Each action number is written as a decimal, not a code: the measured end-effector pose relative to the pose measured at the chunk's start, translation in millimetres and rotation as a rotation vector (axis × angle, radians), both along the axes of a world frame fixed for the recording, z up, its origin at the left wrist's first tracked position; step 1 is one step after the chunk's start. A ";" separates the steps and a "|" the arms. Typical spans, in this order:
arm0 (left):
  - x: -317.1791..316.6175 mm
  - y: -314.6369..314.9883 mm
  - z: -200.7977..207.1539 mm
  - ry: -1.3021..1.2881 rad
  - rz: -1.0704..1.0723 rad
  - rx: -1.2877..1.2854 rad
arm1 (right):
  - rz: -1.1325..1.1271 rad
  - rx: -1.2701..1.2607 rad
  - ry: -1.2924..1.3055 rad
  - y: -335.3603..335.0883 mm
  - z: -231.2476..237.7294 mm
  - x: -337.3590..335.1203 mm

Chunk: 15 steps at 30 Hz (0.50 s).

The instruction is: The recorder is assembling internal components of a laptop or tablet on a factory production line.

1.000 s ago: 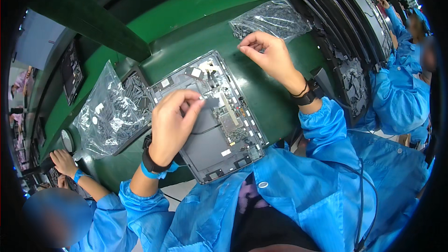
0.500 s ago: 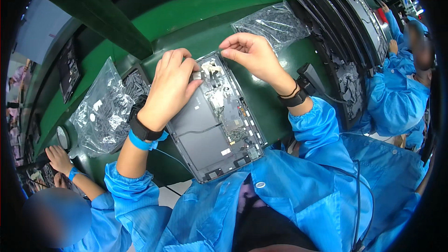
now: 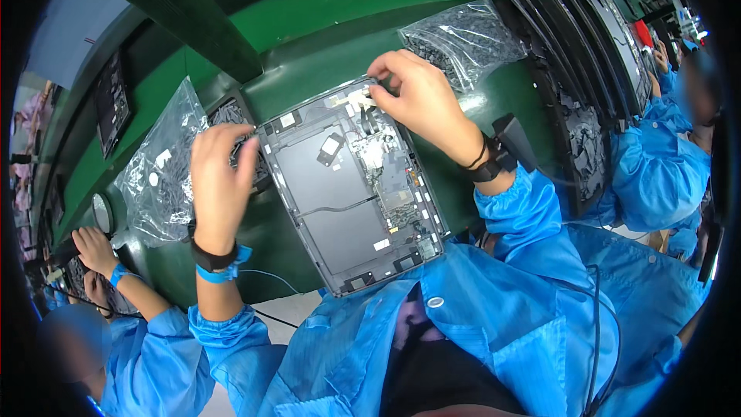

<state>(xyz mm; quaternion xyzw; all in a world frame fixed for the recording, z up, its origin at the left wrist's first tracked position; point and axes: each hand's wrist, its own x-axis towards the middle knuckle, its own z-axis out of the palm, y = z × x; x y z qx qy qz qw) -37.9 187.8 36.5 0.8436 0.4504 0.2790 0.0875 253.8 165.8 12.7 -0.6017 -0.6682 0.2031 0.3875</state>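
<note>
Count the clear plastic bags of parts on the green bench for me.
2. One clear bag lies left of the open laptop chassis, beside the left hand; the other bag sits beyond the right hand. More may be hidden.

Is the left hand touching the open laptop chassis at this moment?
Touching. The head view shows the left hand with its fingertips curled onto the left edge of the open laptop chassis, no gap visible.
</note>
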 end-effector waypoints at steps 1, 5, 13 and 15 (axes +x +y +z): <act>-12.3 1.2 -3.4 0.017 0.060 -0.013 | -0.041 0.093 -0.137 -0.1 -1.0 -4.7; -35.4 3.1 -15.6 0.062 0.152 -0.051 | -0.086 0.207 -0.455 -4.1 -3.3 -14.8; -27.7 -4.0 -28.5 0.080 0.084 -0.072 | -0.076 0.113 -0.431 3.2 0.8 -13.1; -25.6 -3.5 -33.8 0.096 0.126 -0.094 | -0.063 0.060 -0.359 2.0 3.3 -11.5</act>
